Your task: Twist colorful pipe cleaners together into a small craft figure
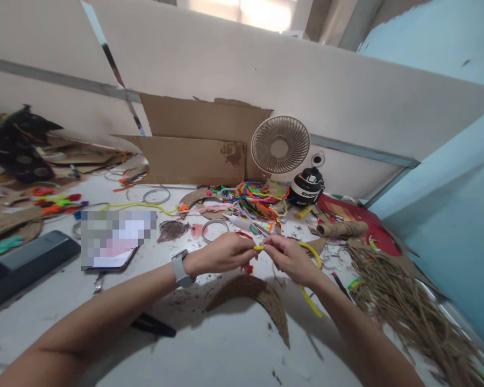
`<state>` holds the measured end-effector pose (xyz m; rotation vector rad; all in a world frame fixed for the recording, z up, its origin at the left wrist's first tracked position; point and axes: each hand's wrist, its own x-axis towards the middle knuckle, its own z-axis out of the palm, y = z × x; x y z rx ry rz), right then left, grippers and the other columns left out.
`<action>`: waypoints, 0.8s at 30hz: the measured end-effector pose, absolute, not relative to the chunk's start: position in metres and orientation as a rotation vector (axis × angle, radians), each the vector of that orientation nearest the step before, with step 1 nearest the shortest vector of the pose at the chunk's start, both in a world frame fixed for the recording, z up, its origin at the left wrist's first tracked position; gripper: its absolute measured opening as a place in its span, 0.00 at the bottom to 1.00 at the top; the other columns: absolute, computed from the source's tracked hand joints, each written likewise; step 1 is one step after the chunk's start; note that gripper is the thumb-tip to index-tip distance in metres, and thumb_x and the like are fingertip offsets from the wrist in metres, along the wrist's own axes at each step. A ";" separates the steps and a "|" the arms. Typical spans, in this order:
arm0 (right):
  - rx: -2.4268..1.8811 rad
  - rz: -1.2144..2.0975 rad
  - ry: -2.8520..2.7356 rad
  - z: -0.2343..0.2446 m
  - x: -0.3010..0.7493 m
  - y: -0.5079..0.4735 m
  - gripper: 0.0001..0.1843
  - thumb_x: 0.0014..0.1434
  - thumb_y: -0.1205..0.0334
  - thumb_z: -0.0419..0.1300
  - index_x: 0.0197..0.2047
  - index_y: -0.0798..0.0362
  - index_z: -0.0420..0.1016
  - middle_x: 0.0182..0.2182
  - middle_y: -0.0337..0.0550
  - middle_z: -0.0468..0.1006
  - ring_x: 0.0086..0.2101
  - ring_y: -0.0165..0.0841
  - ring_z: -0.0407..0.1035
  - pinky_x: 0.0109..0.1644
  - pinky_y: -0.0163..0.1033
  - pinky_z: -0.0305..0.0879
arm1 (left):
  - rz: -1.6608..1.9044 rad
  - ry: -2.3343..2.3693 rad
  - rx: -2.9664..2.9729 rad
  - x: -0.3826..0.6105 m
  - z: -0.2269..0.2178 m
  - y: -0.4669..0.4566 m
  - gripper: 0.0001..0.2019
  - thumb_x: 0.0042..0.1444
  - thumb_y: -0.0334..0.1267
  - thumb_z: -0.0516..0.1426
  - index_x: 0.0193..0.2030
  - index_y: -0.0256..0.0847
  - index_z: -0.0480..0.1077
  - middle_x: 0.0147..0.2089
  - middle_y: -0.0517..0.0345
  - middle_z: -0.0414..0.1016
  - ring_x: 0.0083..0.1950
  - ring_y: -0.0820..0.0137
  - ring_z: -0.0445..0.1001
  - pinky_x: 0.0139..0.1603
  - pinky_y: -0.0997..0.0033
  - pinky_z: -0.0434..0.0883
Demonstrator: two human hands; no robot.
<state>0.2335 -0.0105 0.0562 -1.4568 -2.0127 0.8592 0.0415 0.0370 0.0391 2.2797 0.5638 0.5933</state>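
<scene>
My left hand (221, 252), with a grey watch on its wrist, pinches one end of a yellow pipe cleaner (311, 305). My right hand (290, 257) pinches the same pipe cleaner right beside it; the two sets of fingertips almost touch. The rest of the yellow pipe cleaner loops round behind my right wrist and hangs down toward the table. Both hands hover over a curved woven brown piece (262, 298) lying on the white table (210, 349).
A heap of coloured pipe cleaners (258, 198) lies behind the hands. Cardboard sheets (197, 145) and a small fan (280, 145) stand at the back. A phone (113, 242) and dark case (24, 263) lie left; brown strips (403, 306) pile right. Black scissors (153, 325) lie under my left forearm.
</scene>
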 end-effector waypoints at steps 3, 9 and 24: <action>-1.446 0.814 -2.013 0.057 0.234 -0.011 0.14 0.60 0.54 0.51 0.37 0.54 0.71 0.20 0.34 0.63 0.22 0.25 0.57 0.24 0.30 0.53 | 0.548 0.606 2.077 0.043 0.034 0.039 0.22 0.58 0.52 0.45 0.29 0.37 0.70 0.22 0.56 0.71 0.23 0.74 0.68 0.21 0.79 0.59; -1.150 1.370 -1.522 0.064 0.241 -0.009 0.15 0.57 0.54 0.53 0.44 0.54 0.67 0.21 0.37 0.71 0.21 0.29 0.67 0.28 0.36 0.64 | 0.467 0.570 1.591 0.045 0.030 0.047 0.21 0.55 0.54 0.48 0.34 0.37 0.69 0.18 0.61 0.68 0.17 0.76 0.66 0.19 0.78 0.62; -1.206 0.854 -1.774 0.061 0.231 -0.022 0.12 0.60 0.53 0.51 0.37 0.52 0.70 0.23 0.37 0.67 0.24 0.28 0.64 0.31 0.34 0.63 | 0.526 0.563 1.356 0.046 0.028 0.049 0.21 0.55 0.49 0.53 0.51 0.40 0.66 0.43 0.49 0.74 0.42 0.68 0.72 0.36 0.72 0.68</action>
